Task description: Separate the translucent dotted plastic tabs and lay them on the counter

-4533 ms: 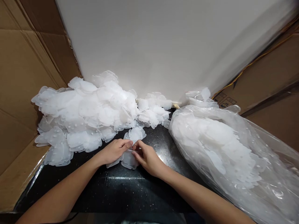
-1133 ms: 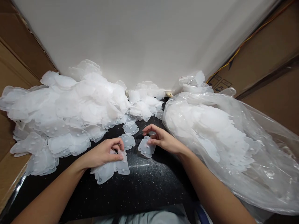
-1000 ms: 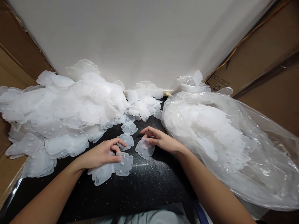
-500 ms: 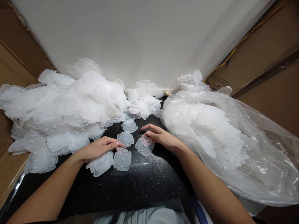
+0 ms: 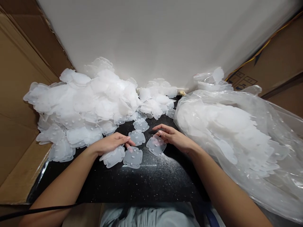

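Observation:
Several loose translucent white plastic pieces lie on a black speckled counter (image 5: 146, 179). My left hand (image 5: 110, 144) rests flat on a small stack of pieces (image 5: 113, 156), fingers stretched toward a single piece (image 5: 137, 137). Another single piece (image 5: 133, 157) lies just right of that stack, free of the hand. My right hand (image 5: 174, 137) lies with loosely curled fingers, its fingertips touching the top edge of a further piece (image 5: 156, 145). One more piece (image 5: 141, 124) lies farther back.
A big heap of the same white pieces (image 5: 85, 104) fills the back left. A clear plastic bag (image 5: 236, 135) full of pieces lies on the right. Cardboard walls (image 5: 21, 94) stand left and right, a white wall behind. A black cable (image 5: 35, 210) crosses the near left corner.
My left hand let go of the piece it held and flattened onto the stack; that piece now lies alone on the counter. My right hand barely moved. The camera swung left.

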`<action>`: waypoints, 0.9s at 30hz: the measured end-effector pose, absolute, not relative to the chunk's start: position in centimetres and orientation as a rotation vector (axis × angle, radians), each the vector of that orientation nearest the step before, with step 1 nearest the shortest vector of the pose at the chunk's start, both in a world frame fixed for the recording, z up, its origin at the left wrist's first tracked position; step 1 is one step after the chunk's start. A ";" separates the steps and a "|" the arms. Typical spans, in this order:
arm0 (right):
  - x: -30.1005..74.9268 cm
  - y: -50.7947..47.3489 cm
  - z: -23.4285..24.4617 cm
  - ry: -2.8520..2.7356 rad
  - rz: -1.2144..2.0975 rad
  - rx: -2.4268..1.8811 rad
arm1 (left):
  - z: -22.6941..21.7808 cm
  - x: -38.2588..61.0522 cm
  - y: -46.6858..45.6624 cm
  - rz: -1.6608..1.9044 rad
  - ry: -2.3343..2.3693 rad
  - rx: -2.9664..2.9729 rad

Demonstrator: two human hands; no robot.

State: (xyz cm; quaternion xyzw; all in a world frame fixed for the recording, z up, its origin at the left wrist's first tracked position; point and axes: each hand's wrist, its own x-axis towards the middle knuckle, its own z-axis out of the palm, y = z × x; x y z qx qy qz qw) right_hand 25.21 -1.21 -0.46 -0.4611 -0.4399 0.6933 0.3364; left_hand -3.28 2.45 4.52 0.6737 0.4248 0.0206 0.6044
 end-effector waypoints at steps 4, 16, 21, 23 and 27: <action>25.3 -1.3 -0.4 -1.188 1.798 -1.214 | 4.5 -3.3 2.4 0.046 0.983 1.554; 25.0 -1.2 0.0 -1.165 1.815 -1.198 | 4.7 -3.1 2.3 0.007 0.967 1.593; 25.0 -0.9 0.0 -1.184 1.786 -1.183 | 4.6 -3.0 2.4 -0.063 1.012 1.666; 25.0 -0.8 -0.1 -1.204 1.778 -1.154 | 4.8 -3.0 2.4 -0.075 0.992 1.717; 24.7 -0.7 -0.1 -1.340 1.701 -1.132 | 5.0 -3.1 2.4 0.033 0.970 1.721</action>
